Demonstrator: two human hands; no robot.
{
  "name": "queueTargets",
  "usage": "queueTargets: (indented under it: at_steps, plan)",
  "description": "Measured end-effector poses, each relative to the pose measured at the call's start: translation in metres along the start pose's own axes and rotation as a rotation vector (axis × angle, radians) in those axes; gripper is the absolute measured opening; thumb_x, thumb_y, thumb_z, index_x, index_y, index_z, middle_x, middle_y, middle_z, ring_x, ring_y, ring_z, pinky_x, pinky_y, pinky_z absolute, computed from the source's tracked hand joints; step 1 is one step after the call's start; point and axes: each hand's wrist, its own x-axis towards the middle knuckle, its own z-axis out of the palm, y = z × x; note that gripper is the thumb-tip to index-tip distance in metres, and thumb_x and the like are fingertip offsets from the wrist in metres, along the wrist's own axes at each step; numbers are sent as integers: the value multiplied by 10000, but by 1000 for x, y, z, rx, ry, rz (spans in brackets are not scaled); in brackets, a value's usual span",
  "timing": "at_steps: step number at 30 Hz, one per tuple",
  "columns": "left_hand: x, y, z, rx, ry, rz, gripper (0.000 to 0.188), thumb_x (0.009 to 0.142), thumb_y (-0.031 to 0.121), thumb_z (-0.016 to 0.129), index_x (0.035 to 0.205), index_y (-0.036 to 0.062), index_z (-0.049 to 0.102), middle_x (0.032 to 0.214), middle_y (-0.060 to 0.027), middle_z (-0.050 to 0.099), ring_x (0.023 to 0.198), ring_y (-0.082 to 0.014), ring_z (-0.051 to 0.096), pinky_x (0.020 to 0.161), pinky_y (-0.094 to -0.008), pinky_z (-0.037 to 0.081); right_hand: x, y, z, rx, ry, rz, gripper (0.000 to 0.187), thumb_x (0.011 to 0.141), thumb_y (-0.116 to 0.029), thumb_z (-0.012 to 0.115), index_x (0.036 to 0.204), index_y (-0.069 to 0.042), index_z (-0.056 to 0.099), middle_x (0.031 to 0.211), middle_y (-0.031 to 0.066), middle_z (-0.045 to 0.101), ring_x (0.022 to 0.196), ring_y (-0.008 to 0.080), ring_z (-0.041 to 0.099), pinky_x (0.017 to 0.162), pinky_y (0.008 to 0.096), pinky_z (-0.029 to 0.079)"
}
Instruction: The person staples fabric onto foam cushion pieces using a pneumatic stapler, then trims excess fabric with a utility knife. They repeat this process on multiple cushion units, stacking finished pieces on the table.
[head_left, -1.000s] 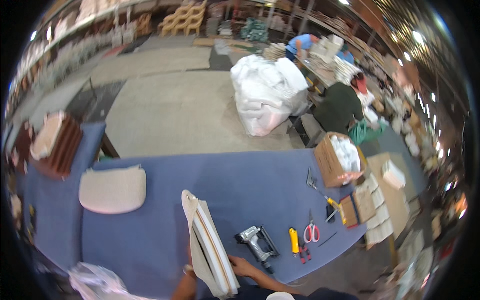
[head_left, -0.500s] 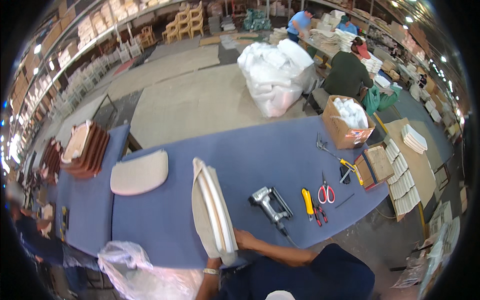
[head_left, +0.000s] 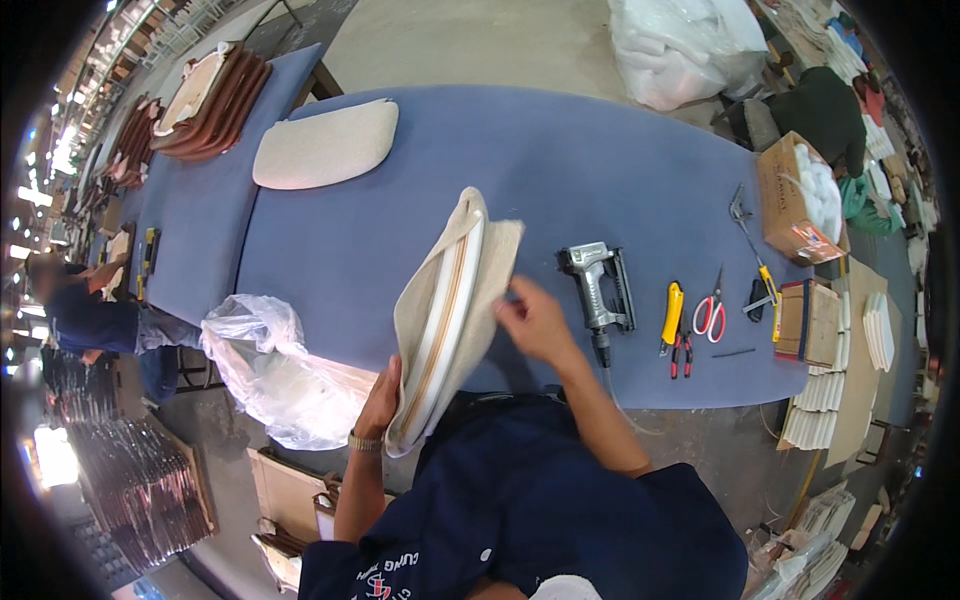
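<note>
Gripping a beige seat cushion (head_left: pixel 447 320) by its lower left side, the left hand (head_left: pixel 379 404) holds it tilted on edge over the near edge of a blue worktable (head_left: pixel 560 160); the right hand (head_left: pixel 535 322) curls at the cover's (head_left: pixel 494 268) right edge, any pinch impossible to tell. A silver staple gun (head_left: pixel 592 285) lies to the right, near a yellow utility knife (head_left: pixel 672 310); beyond, a second cushion (head_left: pixel 325 145) lies flat.

I make out white lettering (head_left: pixel 400 563) beside a small red-and-white emblem (head_left: pixel 377 586) on the chest of the navy shirt (head_left: pixel 560 470); it sits upside down to me. Dark printing (head_left: pixel 788 190) runs along one side of the cardboard box (head_left: pixel 773 215), and a white-and-orange label (head_left: pixel 815 240), too small for me to read, sits low on it.
</note>
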Motion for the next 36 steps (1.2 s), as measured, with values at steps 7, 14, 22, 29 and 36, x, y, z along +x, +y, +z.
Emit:
queueTargets:
  at_steps: [7, 14, 22, 29, 36]
  plan:
    - [123, 110, 36, 353, 190, 452, 781, 960, 266, 678, 1572, -48, 307, 1582, -251, 411, 1449, -371, 444, 1190, -395, 352, 76, 4, -11, -21, 323, -173, 575, 943, -187, 694, 1463, -29, 504, 1372, 224, 609, 1211, 316, 644, 1004, 397, 512]
    - [201, 146, 56, 601, 467, 496, 344, 1004, 323, 618, 1241, 91, 710, 1147, -191, 725, 1027, -387, 695, 861, -465, 558, 81, 11, -9, -4, 299, -170, 574, 911, -219, 686, 1422, -9, 530, 1367, 227, 599, 1279, 388, 580, 1077, 442, 460]
    - [203, 142, 90, 492, 539, 259, 388, 1044, 415, 556, 1074, 85, 758, 759, -194, 705, 750, -410, 694, 675, -483, 520, 78, 12, -25, -60, 356, -165, 418, 881, -159, 667, 1282, -64, 602, 1342, 179, 604, 1205, 379, 617, 998, 439, 501]
    - [208, 148, 85, 544, 465, 227, 402, 1044, 422, 544, 1052, 81, 758, 751, -185, 702, 736, -414, 679, 684, -481, 515, 79, 0, -32, -287, 352, -174, 222, 890, -132, 643, 1101, -64, 620, 1235, 137, 639, 1022, 393, 669, 846, 488, 539]
    - [214, 141, 85, 495, 488, 609, 242, 1009, 216, 583, 1105, 71, 751, 842, -172, 728, 714, -378, 671, 668, -472, 492, 85, 18, -29, -129, 420, -213, 130, 962, -160, 610, 1031, -50, 607, 1052, 142, 649, 921, 392, 658, 790, 503, 511]
